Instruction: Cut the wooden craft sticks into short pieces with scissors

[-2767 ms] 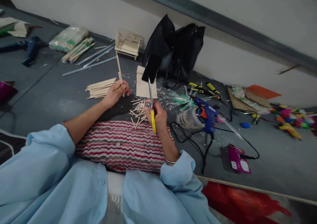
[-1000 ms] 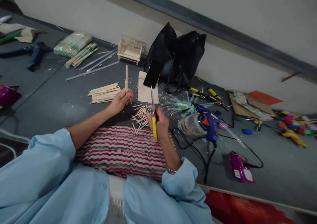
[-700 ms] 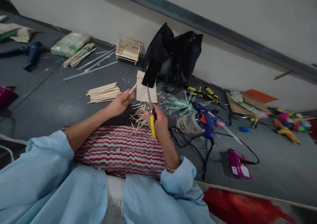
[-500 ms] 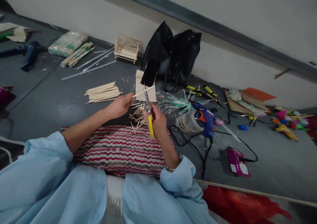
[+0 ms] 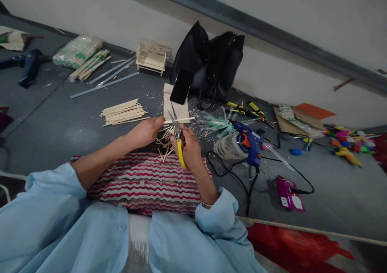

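Note:
My left hand pinches one end of a thin wooden stick, which points to the right. My right hand is closed around yellow-handled scissors, whose blades are parted and cross the stick near its middle. Below the blades lies a loose heap of short cut sticks. Left of my hands a bundle of long sticks rests on the dark table. Behind the scissors a phone leans on a black bag, standing on a pale paper piece.
A striped cushion lies before me. To the right, a blue glue gun rests on a plastic bottle, its cable trailing. A small wooden model and the black bag stand by the wall. A purple box sits front right.
The stick has tilted from sloping upward to nearly level and sits lower. The scissors have turned, their tips now pointing more to the left.

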Demonstrator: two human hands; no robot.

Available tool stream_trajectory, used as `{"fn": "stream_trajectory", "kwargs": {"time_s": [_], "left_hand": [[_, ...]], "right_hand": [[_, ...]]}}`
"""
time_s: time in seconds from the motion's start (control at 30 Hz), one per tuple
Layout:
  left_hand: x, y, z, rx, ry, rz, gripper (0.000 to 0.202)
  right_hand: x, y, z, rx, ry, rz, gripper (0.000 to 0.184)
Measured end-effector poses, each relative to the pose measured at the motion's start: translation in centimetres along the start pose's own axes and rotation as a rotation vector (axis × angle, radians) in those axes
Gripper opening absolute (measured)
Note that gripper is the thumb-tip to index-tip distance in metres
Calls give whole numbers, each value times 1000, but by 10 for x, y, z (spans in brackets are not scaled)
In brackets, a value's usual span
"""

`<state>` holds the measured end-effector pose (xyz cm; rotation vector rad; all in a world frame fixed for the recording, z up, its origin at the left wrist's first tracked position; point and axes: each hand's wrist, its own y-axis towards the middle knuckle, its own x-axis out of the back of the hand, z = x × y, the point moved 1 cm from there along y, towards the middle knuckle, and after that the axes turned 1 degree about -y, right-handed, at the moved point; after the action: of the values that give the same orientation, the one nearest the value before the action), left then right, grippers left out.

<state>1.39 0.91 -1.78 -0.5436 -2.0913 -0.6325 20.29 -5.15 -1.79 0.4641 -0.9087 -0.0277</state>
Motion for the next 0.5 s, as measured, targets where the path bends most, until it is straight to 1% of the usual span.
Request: {"fn": "stream_trajectory", "kwargs": {"time_s": [0.1,0.23,0.4,0.5], "left_hand": [[1,0,-2,19,35,6,19],[3,0,-6,42,27,33,18],[3,-1,-8,52,69,66,22],[4,-1,-9,55,101,82,25]], "right_hand": [[-1,0,1,-6,3,17,45],[-1,0,1,-35,19,22,45],[-4,-1,-3,-133,75,71,43],[-5,-1,-4,-199,53,120,43]]}}
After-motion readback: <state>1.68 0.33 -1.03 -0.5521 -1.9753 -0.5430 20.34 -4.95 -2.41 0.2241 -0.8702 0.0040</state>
